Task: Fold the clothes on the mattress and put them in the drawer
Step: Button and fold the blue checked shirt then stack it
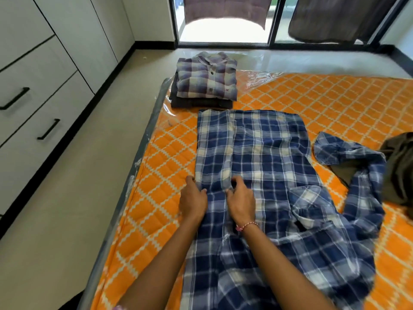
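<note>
**Here, both hands work the left fold of a blue plaid shirt**

Here the blue plaid shirt (263,157) lies spread on the orange quilted mattress (348,104), its body running away from the person. Its left side is folded inward as a long strip. The other sleeve (348,153) trails out to the right, still loose and crumpled.

The left hand (193,199) sits at the outer edge of the folded strip, fingers curled over the cloth's edge and gripping it. The right hand (241,199) is just beside it on the inner edge of the same strip, fingers bent and pinching the fabric there. A beaded bracelet (248,225) circles the right wrist.

Beyond the shirt, near the mattress's far left corner, a folded purple-grey plaid shirt (206,76) rests on top of a dark folded garment (201,103). An olive-brown garment (400,166) lies unfolded at the right edge of the view, touching the loose sleeve. Clear plastic wrap (261,78) covers the mattress.

To the left, across a strip of floor, stands a white cabinet with drawers (44,121) bearing black handles; the drawers are closed. Dark cloths (225,10) hang at the glass door behind.
</note>
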`<state>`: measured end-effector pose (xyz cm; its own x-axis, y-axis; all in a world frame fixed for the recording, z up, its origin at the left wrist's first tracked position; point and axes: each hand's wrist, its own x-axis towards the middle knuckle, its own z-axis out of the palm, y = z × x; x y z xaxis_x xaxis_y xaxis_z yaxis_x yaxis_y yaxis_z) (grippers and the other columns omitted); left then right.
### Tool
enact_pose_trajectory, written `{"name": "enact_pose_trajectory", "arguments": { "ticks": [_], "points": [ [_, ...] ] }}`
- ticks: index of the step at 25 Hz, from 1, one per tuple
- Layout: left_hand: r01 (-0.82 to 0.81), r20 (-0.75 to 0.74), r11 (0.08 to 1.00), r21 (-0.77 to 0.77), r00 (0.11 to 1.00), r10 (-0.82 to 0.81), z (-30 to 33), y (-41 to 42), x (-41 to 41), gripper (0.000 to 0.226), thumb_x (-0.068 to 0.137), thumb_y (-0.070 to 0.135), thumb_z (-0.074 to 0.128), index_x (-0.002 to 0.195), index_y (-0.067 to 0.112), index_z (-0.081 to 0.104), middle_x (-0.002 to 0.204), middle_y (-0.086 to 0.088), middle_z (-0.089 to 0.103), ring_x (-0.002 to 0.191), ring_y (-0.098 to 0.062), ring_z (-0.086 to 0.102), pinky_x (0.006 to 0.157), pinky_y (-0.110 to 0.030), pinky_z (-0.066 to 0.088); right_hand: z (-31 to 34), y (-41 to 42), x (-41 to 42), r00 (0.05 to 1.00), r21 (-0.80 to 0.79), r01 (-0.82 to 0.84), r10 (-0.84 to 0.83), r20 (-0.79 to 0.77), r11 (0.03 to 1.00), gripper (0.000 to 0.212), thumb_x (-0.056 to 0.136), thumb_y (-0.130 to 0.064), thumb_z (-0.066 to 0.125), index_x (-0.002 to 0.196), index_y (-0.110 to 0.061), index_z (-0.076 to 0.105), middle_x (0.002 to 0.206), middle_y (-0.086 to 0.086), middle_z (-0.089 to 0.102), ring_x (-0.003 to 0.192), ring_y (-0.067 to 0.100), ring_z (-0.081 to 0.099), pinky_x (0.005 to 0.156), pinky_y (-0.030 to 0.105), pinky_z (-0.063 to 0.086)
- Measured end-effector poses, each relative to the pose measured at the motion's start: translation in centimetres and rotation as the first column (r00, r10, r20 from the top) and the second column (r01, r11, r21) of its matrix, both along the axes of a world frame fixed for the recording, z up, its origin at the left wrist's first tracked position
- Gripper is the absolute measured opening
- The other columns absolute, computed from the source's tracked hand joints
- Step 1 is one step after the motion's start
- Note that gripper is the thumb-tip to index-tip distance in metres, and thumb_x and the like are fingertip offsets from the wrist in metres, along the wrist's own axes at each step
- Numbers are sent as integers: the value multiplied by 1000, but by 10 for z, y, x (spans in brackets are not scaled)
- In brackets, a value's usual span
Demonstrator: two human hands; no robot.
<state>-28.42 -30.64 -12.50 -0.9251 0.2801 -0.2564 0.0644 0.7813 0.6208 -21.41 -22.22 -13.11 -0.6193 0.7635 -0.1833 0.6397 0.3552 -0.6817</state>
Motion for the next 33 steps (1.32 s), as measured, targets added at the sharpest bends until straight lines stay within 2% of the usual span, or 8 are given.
{"name": "enact_pose_trajectory", "arguments": {
  "ticks": [5, 10, 13, 16, 21, 26, 31, 33],
  "points": [
    [138, -401, 981, -135, 898, -181, -6, -32, 83, 54, 97, 40, 36, 143, 10, 34, 146, -15, 41, 133, -31, 41, 101, -49, 38, 0, -24, 63, 987, 208, -159, 148, 70, 965, 60, 97, -52, 18, 150, -24, 21, 153, 4, 30, 141, 22, 25, 114, 51, 20],
    [342, -275, 846, -408, 838, -471, -53, -87, 138, 76, 93, 66, 10, 142, 14, 38, 147, -13, 40, 138, -25, 27, 109, -50, 17, -25, -33, 132, 858, 196, -389, 276, 433, 900, 110, 56, -81, -33, 150, -33, -5, 158, 1, -15, 146, 23, -16, 112, 55, -14],
    [305, -313, 848, -433, 832, -459, -47, -88, 138, 81, 92, 68, 10, 140, 12, 45, 147, -14, 40, 139, -25, 30, 105, -52, 19, -11, -23, 141, 914, 243, -343, 262, 311, 907, 69, 94, -62, 19, 151, -24, 19, 159, 10, 8, 147, 28, 5, 113, 59, -1],
    [424, -404, 809, -407, 711, -576, -37, -83, 162, 72, 96, 61, 12, 149, 15, 24, 152, -15, 31, 142, -28, 23, 110, -53, 11, 6, -2, 174, 983, 387, 178, -146, -111, 905, 42, 94, -20, 56, 135, -10, 49, 141, 18, 43, 132, 36, 39, 109, 55, 28],
    [480, -447, 795, -371, 658, -606, -34, -78, 185, 60, 100, 52, 9, 150, 20, 17, 153, -11, 29, 147, -19, 8, 111, -49, 8, 17, 10, 243, 739, -107, 663, -671, -60, 741, 31, 99, -24, 46, 88, 0, 62, 91, 22, 61, 83, 36, 56, 63, 30, 31],
    [552, -354, 713, -433, 623, -698, -27, -82, 184, 69, 96, 63, 13, 147, 19, 25, 153, -12, 30, 142, -23, 18, 108, -49, 12, 14, -1, 240, 813, -513, 535, -575, 96, 671, 45, 93, -38, 55, 61, -7, 52, 61, 10, 54, 52, 22, 48, 47, 27, 35],
    [591, -291, 668, -453, 610, -737, -46, -98, 191, 90, 87, 77, 18, 153, 18, 2, 159, -10, 9, 146, -19, 1, 112, -46, -1, 29, 49, 229, 279, -982, -73, -942, -188, 174, 8, 85, -15, 52, 83, -15, 60, 81, 4, 64, 75, 19, 62, 75, 30, 49],
    [607, -275, 654, -451, 602, -749, -43, -98, 189, 95, 83, 81, 18, 153, 19, 0, 159, -10, 4, 146, -19, -3, 112, -47, -4, 15, 45, 239, 304, -984, -160, -944, -127, 81, 13, 83, -16, 49, 85, -15, 62, 75, 4, 70, 71, 17, 67, 76, 30, 53]
  ]
}}
